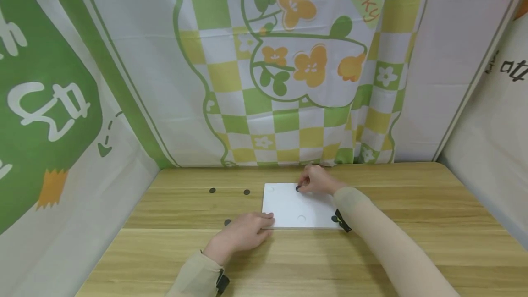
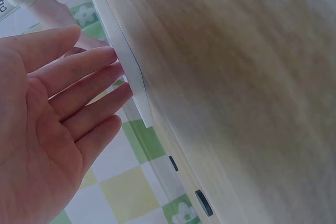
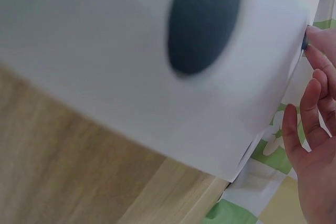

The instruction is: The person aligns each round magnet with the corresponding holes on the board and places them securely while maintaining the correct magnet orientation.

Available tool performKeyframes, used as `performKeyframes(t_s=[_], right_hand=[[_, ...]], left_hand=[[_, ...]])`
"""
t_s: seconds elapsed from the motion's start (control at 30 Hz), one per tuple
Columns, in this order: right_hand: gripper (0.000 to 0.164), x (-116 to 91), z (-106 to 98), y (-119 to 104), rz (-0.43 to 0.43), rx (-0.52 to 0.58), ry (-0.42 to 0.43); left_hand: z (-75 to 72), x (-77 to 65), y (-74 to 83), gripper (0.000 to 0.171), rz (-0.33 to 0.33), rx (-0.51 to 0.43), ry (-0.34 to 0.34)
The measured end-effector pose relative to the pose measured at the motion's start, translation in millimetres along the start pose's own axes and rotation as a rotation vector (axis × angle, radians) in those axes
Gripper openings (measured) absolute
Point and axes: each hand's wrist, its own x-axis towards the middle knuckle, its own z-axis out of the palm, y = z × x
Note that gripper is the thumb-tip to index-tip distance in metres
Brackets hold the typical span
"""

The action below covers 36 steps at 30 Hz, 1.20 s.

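Note:
A white board (image 1: pixel 288 207) with shallow round recesses lies on the wooden table. At its far edge my right hand (image 1: pixel 318 180) pinches a small dark disc (image 1: pixel 298 189) between thumb and index finger; the other fingers are loosely bent in the right wrist view. My left hand (image 1: pixel 243 232) rests its fingertips on the near left corner of the board, fingers fairly straight in the left wrist view. Another dark disc (image 3: pixel 205 22) sits on the board near its right end, partly beside my right wrist strap in the head view.
Left of the board, two dark discs, one farther left (image 1: pixel 212 190) and one closer (image 1: pixel 246 192), lie on the table (image 1: pixel 185 210). A third disc (image 1: pixel 228 222) is beside my left hand. A patterned curtain (image 1: pixel 288 127) hangs behind the table's far edge.

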Motion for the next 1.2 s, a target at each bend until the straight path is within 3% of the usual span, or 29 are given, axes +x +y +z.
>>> performKeyframes(t_s=[0.6, 1.2], right_hand=[[0.005, -7, 0, 6, -0.001, 0.036, -0.016], [0.01, -18, -8, 7, -0.142, 0.029, 0.016]], left_hand=[[2.2, -0.5, 1.5, 0.035, -0.012, -0.005, -0.009], [0.7, -0.3, 1.2, 0.035, -0.019, -0.018, -0.009]])
